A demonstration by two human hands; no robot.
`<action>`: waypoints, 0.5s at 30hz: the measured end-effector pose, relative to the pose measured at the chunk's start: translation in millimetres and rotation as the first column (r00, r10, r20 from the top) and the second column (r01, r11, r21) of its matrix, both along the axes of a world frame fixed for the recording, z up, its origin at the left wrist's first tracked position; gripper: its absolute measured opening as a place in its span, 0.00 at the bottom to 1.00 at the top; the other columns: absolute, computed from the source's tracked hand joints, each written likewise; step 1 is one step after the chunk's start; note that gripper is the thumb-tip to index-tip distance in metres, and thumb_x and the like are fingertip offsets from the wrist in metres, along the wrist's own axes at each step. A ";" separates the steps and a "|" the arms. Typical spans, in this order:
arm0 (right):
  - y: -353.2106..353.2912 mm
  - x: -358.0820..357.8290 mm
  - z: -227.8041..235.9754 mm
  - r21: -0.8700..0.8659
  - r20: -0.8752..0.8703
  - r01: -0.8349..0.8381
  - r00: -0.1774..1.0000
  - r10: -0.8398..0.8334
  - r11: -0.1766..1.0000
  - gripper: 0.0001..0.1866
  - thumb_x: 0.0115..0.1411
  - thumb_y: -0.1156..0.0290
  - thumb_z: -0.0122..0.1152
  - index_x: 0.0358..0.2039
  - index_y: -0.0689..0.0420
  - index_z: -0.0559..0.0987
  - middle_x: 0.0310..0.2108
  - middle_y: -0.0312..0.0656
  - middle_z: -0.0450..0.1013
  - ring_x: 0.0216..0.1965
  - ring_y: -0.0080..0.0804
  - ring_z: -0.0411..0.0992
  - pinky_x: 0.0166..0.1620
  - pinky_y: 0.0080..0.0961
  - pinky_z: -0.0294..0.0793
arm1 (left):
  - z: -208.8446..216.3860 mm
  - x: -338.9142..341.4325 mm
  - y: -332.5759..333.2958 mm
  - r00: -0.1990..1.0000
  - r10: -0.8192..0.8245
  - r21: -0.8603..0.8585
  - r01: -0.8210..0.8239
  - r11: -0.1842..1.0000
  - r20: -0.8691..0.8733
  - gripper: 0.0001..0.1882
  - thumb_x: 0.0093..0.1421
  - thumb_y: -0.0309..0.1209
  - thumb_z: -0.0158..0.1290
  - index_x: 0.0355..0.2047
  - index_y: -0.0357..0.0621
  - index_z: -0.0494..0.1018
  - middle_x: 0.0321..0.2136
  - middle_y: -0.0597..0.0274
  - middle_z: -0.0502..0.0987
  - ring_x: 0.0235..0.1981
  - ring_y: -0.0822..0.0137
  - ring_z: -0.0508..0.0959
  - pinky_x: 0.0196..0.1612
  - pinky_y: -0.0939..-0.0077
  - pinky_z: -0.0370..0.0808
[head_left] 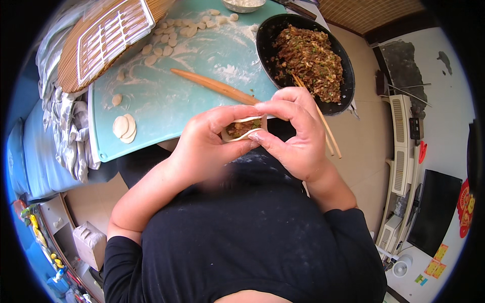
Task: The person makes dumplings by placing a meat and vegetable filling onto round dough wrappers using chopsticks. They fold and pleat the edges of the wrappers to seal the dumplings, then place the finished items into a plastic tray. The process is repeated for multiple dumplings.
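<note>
The dough wrapper is creamy white, its stuffing brown flecked with green. The meat filling in the black wok shows the same mottle — brown, green and some paler bits. The mat is turquoise, streaked white by flour. The rolling pin is orange-tan, the chopsticks yellowish. The stacked wrappers are ivory, the woven tray straw-brown, the rack white. The T-shirt is black — smudged whitish; the crumpled cloth has a grey-and-white pattern.
</note>
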State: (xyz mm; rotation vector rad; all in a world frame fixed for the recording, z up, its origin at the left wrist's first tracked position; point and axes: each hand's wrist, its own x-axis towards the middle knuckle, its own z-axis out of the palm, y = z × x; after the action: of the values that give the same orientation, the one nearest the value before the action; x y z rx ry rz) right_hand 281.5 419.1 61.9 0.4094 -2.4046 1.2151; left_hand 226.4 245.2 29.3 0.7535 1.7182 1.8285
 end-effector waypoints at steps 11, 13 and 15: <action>3.0 0.2 3.9 0.081 0.043 -0.043 0.998 0.040 0.996 0.14 0.41 0.76 0.67 0.32 0.54 0.80 0.41 0.43 0.68 0.43 0.37 0.65 0.45 0.30 0.64 | 11.2 -1.0 0.7 0.996 -0.036 -0.024 0.034 0.999 -0.078 0.36 0.48 0.18 0.56 0.58 0.40 0.54 0.44 0.53 0.73 0.44 0.67 0.73 0.46 0.75 0.71; 3.2 -0.5 3.5 0.127 0.001 -0.038 0.999 0.038 0.991 0.14 0.40 0.77 0.66 0.31 0.54 0.80 0.40 0.42 0.69 0.42 0.36 0.66 0.44 0.29 0.64 | 11.2 -1.3 0.4 0.994 -0.039 -0.028 0.036 0.999 -0.102 0.36 0.48 0.18 0.56 0.57 0.40 0.54 0.44 0.53 0.73 0.44 0.67 0.73 0.46 0.75 0.71; 3.1 -2.0 3.4 0.176 -0.062 -0.024 0.997 0.036 0.984 0.14 0.39 0.77 0.66 0.31 0.54 0.80 0.38 0.41 0.70 0.40 0.36 0.66 0.43 0.30 0.64 | 6.9 -1.2 2.4 0.983 0.012 -0.014 -0.015 1.000 -0.183 0.35 0.47 0.23 0.59 0.55 0.41 0.57 0.40 0.55 0.76 0.41 0.63 0.77 0.43 0.73 0.72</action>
State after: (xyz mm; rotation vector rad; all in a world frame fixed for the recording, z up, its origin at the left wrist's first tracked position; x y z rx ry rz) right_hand 279.4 422.2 65.3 0.5317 -2.4656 0.9890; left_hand 225.1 247.6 36.3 0.9307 1.8540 1.8006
